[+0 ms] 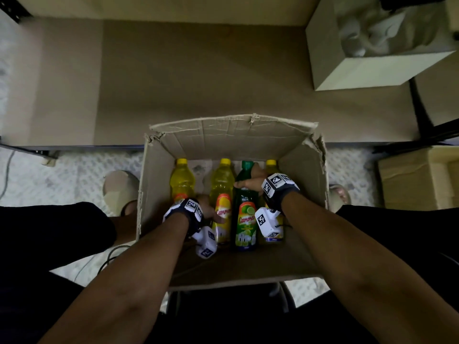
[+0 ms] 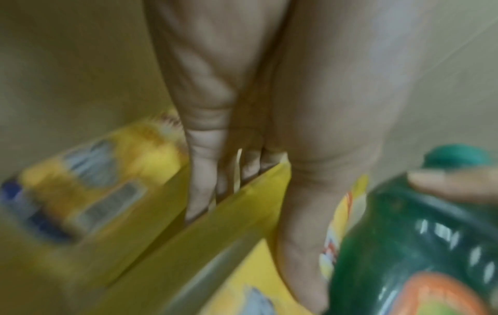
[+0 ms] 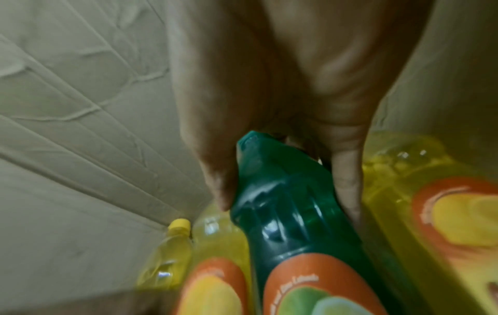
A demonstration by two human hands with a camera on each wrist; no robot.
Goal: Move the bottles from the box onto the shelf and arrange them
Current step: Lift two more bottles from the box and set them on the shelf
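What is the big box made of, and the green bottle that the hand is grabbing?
The box looks like plain brown cardboard, matt: its top edges are torn and ragged, and its walls show fold lines. The green bottle looks like see-through plastic, shiny: light glints off its ribbed shoulder, and its label is glossy, perhaps paper or film. The right hand grips it near the neck.

Bottles [image 1: 221, 194] inside box [image 1: 305, 219] before shelf [image 1: 198, 83]
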